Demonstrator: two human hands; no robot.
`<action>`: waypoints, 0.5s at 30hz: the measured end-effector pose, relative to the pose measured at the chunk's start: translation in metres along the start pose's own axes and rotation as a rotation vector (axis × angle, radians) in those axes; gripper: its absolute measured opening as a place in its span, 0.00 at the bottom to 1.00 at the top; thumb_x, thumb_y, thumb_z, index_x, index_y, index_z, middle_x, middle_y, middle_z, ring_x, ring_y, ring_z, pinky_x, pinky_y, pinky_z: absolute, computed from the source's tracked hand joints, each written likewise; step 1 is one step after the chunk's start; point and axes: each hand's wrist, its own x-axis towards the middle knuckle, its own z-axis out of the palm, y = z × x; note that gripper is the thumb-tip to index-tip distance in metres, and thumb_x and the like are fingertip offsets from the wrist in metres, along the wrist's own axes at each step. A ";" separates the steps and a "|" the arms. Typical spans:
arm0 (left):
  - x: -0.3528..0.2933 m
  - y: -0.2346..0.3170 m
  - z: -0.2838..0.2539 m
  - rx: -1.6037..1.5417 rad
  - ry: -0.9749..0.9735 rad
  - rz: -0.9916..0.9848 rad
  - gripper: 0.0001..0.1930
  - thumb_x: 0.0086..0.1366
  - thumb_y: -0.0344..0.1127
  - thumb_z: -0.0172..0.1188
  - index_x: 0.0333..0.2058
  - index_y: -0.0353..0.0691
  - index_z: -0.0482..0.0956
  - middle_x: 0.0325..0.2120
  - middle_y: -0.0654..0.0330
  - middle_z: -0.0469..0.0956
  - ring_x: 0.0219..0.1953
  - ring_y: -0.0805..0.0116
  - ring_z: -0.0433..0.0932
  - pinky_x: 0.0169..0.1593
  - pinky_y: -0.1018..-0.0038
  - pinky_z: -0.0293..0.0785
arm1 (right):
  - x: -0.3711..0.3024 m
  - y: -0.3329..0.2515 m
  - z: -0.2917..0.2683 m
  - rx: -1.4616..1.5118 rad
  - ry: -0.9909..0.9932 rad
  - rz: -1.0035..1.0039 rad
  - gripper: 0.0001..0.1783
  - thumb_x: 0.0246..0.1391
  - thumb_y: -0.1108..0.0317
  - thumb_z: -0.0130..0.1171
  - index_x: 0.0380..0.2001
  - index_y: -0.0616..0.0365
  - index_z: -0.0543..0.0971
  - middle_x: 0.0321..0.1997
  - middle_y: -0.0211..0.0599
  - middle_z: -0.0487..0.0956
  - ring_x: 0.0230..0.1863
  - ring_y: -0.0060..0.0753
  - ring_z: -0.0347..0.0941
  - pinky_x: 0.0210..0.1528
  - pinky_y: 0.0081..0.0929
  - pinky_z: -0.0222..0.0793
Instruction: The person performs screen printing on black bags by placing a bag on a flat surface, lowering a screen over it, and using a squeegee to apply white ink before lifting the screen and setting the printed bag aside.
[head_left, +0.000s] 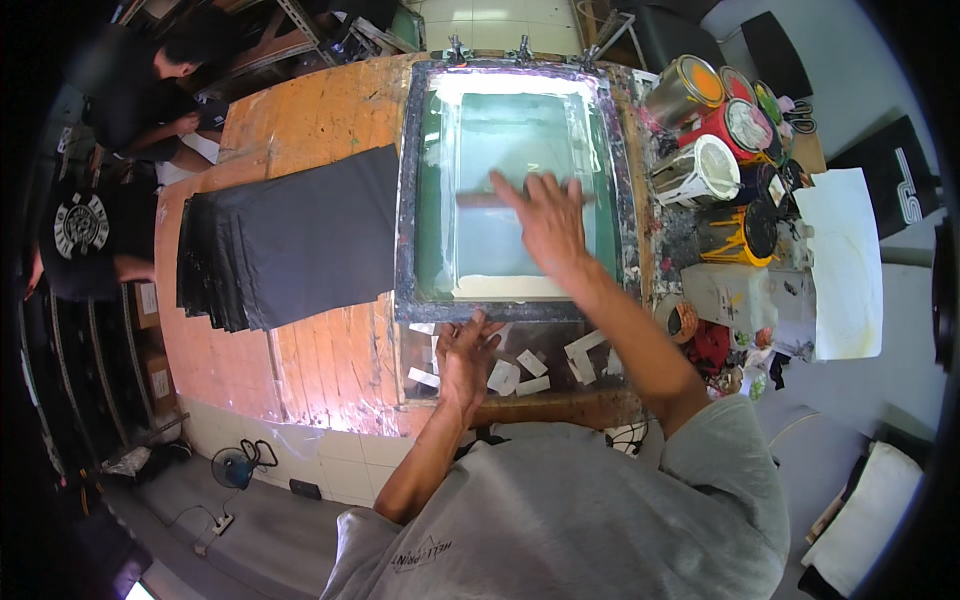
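Observation:
In front of me lies a screen printing frame (pixel 407 220) with dark, ink-stained sides and a green mesh (pixel 500 240), pale in the middle. My right hand (pixel 552 222) is over the mesh, closed on a narrow brown squeegee (pixel 474 200) lying crosswise. Motion blurs its fingers, and they hide part of the squeegee. At the frame's near edge, my left hand (pixel 466 360) grips the rim, with fingertips on top and the rest of the hand below it. A stack of black sheets (pixel 300 235) spreads out left of the frame.
Clamps (pixel 524 50) line the frame's far edge. Paint cans (pixel 708 170) and a clear plastic container (pixel 730 295) crowd the right side. White tape pieces (pixel 503 377) lie beneath the near edge. Two people (pixel 150 110) are at the left, beyond the wooden table (pixel 330 365).

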 end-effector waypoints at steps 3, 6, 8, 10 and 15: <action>-0.010 0.011 0.007 0.016 -0.051 0.037 0.14 0.69 0.41 0.66 0.46 0.43 0.72 0.39 0.57 0.79 0.47 0.58 0.80 0.56 0.54 0.71 | -0.057 -0.045 -0.039 0.047 0.018 -0.002 0.43 0.50 0.80 0.57 0.70 0.38 0.70 0.37 0.34 0.70 0.44 0.39 0.68 0.50 0.46 0.57; -0.022 0.029 0.020 0.049 -0.105 0.063 0.13 0.69 0.40 0.65 0.46 0.44 0.73 0.41 0.57 0.80 0.48 0.58 0.81 0.57 0.53 0.72 | -0.078 -0.073 -0.077 0.021 0.031 -0.002 0.41 0.54 0.73 0.61 0.72 0.39 0.68 0.36 0.33 0.69 0.42 0.38 0.67 0.49 0.47 0.56; -0.030 0.045 0.032 -0.041 -0.156 0.087 0.16 0.68 0.37 0.67 0.48 0.39 0.73 0.38 0.56 0.84 0.46 0.58 0.84 0.61 0.57 0.70 | -0.071 -0.078 -0.097 0.050 0.050 0.004 0.37 0.57 0.64 0.62 0.71 0.40 0.69 0.35 0.33 0.68 0.41 0.37 0.65 0.48 0.46 0.55; -0.038 0.061 0.046 -0.056 -0.196 0.133 0.16 0.68 0.36 0.67 0.48 0.38 0.73 0.38 0.55 0.84 0.45 0.58 0.84 0.61 0.55 0.72 | -0.055 -0.075 -0.111 0.045 0.130 -0.017 0.34 0.60 0.54 0.62 0.70 0.41 0.70 0.34 0.33 0.67 0.38 0.37 0.64 0.46 0.44 0.54; -0.041 0.108 0.074 0.065 -0.548 0.411 0.15 0.72 0.37 0.56 0.53 0.36 0.76 0.47 0.53 0.82 0.51 0.56 0.82 0.64 0.52 0.71 | 0.012 -0.046 -0.138 -0.094 0.422 -0.141 0.27 0.62 0.43 0.60 0.59 0.43 0.79 0.26 0.31 0.65 0.29 0.35 0.64 0.36 0.38 0.54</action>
